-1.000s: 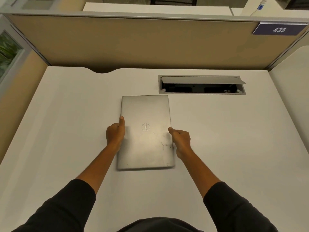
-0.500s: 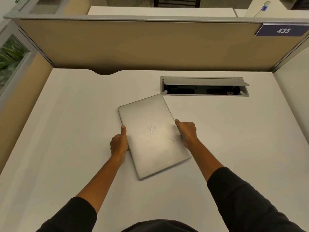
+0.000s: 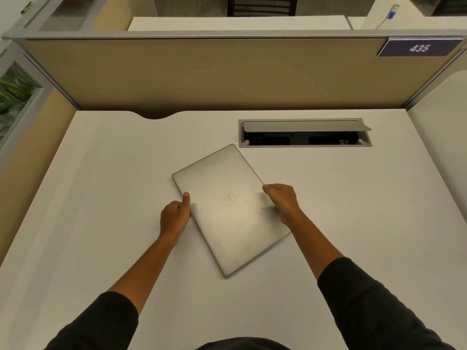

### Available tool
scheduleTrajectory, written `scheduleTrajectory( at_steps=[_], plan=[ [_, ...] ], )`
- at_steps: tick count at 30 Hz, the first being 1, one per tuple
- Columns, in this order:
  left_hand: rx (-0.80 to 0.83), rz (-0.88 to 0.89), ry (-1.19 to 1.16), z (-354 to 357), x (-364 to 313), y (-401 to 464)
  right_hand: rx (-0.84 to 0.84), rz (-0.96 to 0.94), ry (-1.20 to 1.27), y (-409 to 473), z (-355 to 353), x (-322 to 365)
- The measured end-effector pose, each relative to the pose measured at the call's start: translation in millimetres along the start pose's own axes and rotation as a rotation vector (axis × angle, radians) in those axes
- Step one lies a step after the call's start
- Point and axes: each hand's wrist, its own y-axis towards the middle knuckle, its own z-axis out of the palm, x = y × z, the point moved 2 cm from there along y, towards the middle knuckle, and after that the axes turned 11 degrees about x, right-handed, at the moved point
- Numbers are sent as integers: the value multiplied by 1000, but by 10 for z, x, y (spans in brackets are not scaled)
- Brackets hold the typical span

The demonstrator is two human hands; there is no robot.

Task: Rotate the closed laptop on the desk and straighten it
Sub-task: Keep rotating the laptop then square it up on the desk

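Observation:
A closed silver laptop (image 3: 228, 215) lies flat on the white desk (image 3: 88, 198), turned askew with its far end swung to the left and its near corner pointing at me. My left hand (image 3: 175, 215) grips its left long edge, thumb on the lid. On the right long edge my right hand (image 3: 284, 202) holds on, fingers curled over the rim. Both forearms reach in from the bottom of the view, in dark sleeves.
An open cable box (image 3: 304, 133) with a raised grey flap is set into the desk just beyond the laptop's far corner. A tan partition (image 3: 214, 72) closes the back, with a sign reading 435 (image 3: 419, 48). A curved cutout (image 3: 155, 114) notches the desk's back edge.
The laptop has turned counterclockwise from standing straight lengthwise to a clear slant. Both hands stayed on its long edges and moved with it, the right hand going farther away.

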Motion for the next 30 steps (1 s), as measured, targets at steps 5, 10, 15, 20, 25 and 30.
scheduleTrajectory(
  at_steps=[5, 10, 15, 20, 25, 30],
  plan=[
    [-10, 92, 124, -155, -251, 374, -80, 74, 33, -100, -142, -282],
    [-17, 64, 37, -299, -353, 730, -140, 109, 43, -225, -282, -517],
    [38, 127, 27, -364, -428, 863, -141, 129, -76, -347, -359, -706],
    [82, 159, 47, -338, -512, 847, -177, 129, -149, -466, -365, -760],
    [63, 173, 90, -360, -454, 854, -274, 162, -40, -451, -320, -805],
    [64, 183, 50, -361, -472, 776, -339, 205, 122, -355, -396, -870]
  ],
)
